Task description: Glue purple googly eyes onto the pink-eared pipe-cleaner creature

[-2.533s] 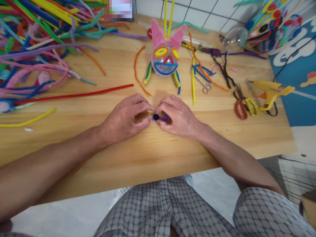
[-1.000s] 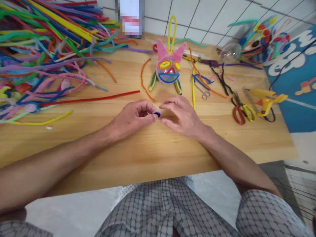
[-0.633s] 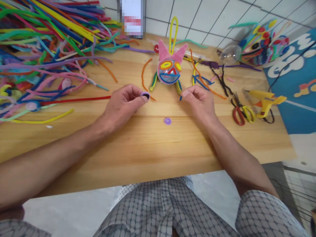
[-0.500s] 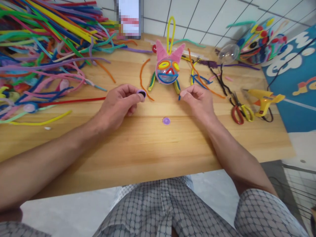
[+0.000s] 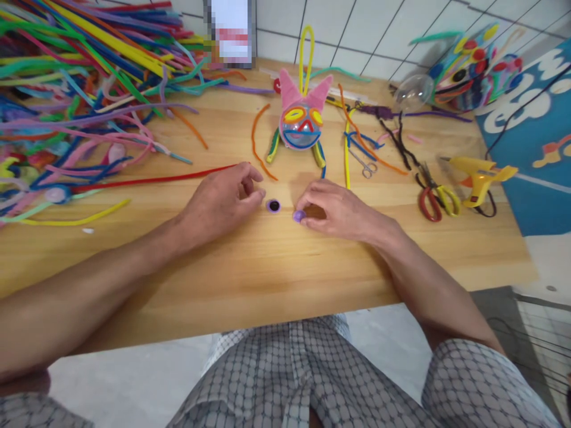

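A purple googly eye with a black pupil [image 5: 273, 205] lies face up on the wooden table, just right of my left hand [image 5: 227, 199]. That hand holds nothing, and its thumb and forefinger are apart. My right hand [image 5: 334, 208] has its thumb and fingertips on a second purple disc [image 5: 298, 216], whose black side does not show. Behind both hands sits a clear ball figure [image 5: 300, 132] with pink ears, orange and yellow eye rings, a red nose, a blue mouth line, green and yellow limbs and a yellow loop on top.
Many coloured pipe cleaners [image 5: 107, 59] are heaped at the left. Scissors [image 5: 435, 199] and a yellow glue gun [image 5: 479, 175] lie at the right, near small metal scissors [image 5: 368, 169]. A clear half ball [image 5: 414, 92] and a colourful figure [image 5: 464, 77] stand back right; a phone [image 5: 231, 32] leans behind.
The left hand has let go of the googly eye, which now rests on the table. My right hand has moved left and nearer, from beside the figure's limb onto the other purple disc.
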A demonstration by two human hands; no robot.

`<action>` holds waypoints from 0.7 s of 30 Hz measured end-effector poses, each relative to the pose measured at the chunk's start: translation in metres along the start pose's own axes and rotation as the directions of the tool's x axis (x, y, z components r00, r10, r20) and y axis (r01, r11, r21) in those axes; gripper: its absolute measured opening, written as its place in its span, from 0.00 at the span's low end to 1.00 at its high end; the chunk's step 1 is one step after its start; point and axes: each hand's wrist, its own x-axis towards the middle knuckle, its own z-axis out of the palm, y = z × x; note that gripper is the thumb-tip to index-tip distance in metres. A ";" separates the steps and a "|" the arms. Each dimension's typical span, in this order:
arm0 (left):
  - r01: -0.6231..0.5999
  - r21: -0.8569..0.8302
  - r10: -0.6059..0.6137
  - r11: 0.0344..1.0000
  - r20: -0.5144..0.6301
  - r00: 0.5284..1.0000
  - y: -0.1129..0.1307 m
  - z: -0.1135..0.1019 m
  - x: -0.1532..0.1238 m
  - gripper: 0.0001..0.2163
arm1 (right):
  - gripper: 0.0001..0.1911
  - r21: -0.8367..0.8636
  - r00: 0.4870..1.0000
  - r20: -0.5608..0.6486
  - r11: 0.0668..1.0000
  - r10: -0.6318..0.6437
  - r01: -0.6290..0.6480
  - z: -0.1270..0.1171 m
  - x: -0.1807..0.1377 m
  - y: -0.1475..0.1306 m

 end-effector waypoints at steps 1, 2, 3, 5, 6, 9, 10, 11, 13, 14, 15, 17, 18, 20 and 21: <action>-0.018 -0.014 0.018 1.000 -0.014 1.000 0.001 -0.001 0.000 0.08 | 0.03 -0.003 1.000 -0.009 1.000 0.002 -0.002 0.001 0.000 0.000; -0.030 -0.028 0.030 0.999 -0.026 0.999 0.003 -0.001 -0.001 0.07 | 0.03 -0.002 1.000 -0.023 1.000 0.008 -0.008 0.002 0.001 0.001; -0.038 -0.042 0.037 0.998 -0.030 0.999 0.006 -0.002 -0.001 0.07 | 0.03 0.008 0.999 -0.040 1.000 0.019 -0.019 0.003 0.001 0.001; -0.051 -0.075 0.050 0.996 -0.016 0.999 0.012 -0.002 -0.004 0.06 | 0.03 0.074 0.995 -0.069 0.995 0.066 -0.061 0.002 0.002 0.002; -0.059 -0.092 0.059 0.994 -0.002 0.998 0.015 -0.003 -0.005 0.07 | 0.02 0.125 0.992 -0.077 0.988 0.098 -0.088 0.001 0.002 0.001; -0.067 -0.143 0.076 0.988 0.058 0.995 0.024 -0.002 -0.009 0.10 | 0.05 0.280 0.977 -0.087 0.946 0.192 -0.161 -0.003 0.004 -0.002; -0.062 -0.159 0.076 0.985 0.080 0.994 0.027 -0.002 -0.010 0.10 | 0.06 0.319 0.973 -0.094 0.932 0.210 -0.170 -0.004 0.004 -0.004; -0.057 -0.173 0.075 0.983 0.101 0.992 0.030 -0.001 -0.010 0.11 | 0.06 0.348 0.971 -0.102 0.922 0.218 -0.171 -0.005 0.004 -0.007; -0.050 -0.193 0.078 0.980 0.143 0.987 0.036 0.001 -0.011 0.12 | 0.06 0.384 0.969 -0.118 0.909 0.219 -0.159 -0.006 0.005 -0.011; -0.047 -0.201 0.080 0.978 0.160 0.984 0.039 0.002 -0.011 0.12 | 0.06 0.391 0.968 -0.122 0.907 0.218 -0.155 -0.007 0.005 -0.014; -0.043 -0.210 0.081 0.977 0.176 0.981 0.043 0.003 -0.011 0.13 | 0.06 0.392 0.968 -0.125 0.907 0.217 -0.153 -0.007 0.005 -0.016; -0.033 -0.236 0.080 0.971 0.195 0.978 0.050 0.005 -0.010 0.13 | 0.08 0.389 0.968 -0.127 0.908 0.217 -0.152 -0.008 0.005 -0.020; -0.028 -0.252 0.080 0.967 0.199 0.977 0.053 0.005 -0.010 0.13 | 0.08 0.389 0.968 -0.128 0.909 0.213 -0.149 -0.008 0.005 -0.022; -0.017 -0.276 0.074 0.961 0.197 0.978 0.058 0.006 -0.009 0.13 | 0.09 0.398 0.971 -0.132 0.908 0.202 -0.134 -0.010 0.005 -0.025; -0.008 -0.287 0.067 0.958 0.196 0.978 0.060 0.007 -0.008 0.13 | 0.10 0.410 0.970 -0.135 0.903 0.200 -0.129 -0.012 0.005 -0.026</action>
